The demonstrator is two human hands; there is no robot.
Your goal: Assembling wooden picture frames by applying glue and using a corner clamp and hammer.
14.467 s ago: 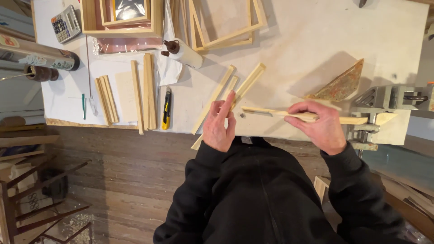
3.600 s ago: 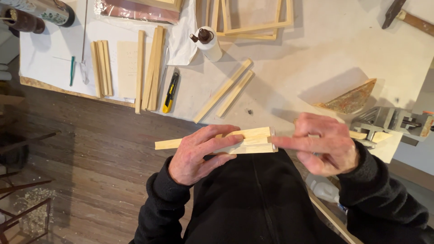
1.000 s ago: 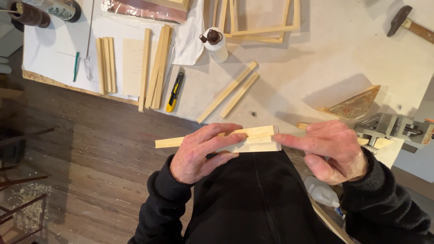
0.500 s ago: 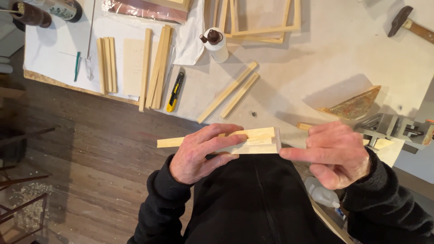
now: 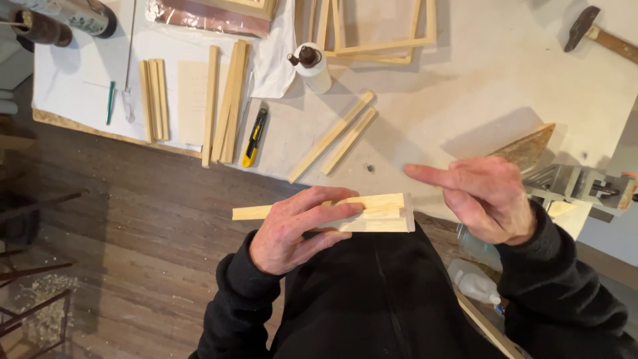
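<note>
- Head view, the grip: the left hand (image 5: 292, 229) was clamped around a bundle of short wooden strips (image 5: 362, 213), fingers laid across the top and the thumb underneath, holding it level in front of the person's chest, just off the near edge of the tabletop (image 5: 465, 80).
- The right hand (image 5: 488, 196) held nothing; its fingers were loosely curled, with the forefinger stretched out towards the left above the bundle's right end.
- What had just changed: half a second before, the right hand was pinching the right end of the strips together with the left; now it had let go and lifted clear to the right of them. The strips themselves stayed put in the left hand, ends lined up flush at the right. I judged that the squaring-up of the bundle was done for the moment and that one hand alone carried it.
- Beyond the bundle, two loose strips (image 5: 335, 136) lay slantwise on the tabletop, side by side.
- Further beyond, a small glue bottle (image 5: 312, 66) with a dark cap stood upright, and past it lay an assembled wooden frame (image 5: 382, 46).
- Left of the loose strips lay a yellow utility knife (image 5: 254, 136), then more strips (image 5: 226, 100) in rows.
- Right of the bundle, behind the right hand, a metal vice (image 5: 578, 186) sat at the tabletop's edge; a hammer (image 5: 595, 33) lay at the far right corner.
</note>
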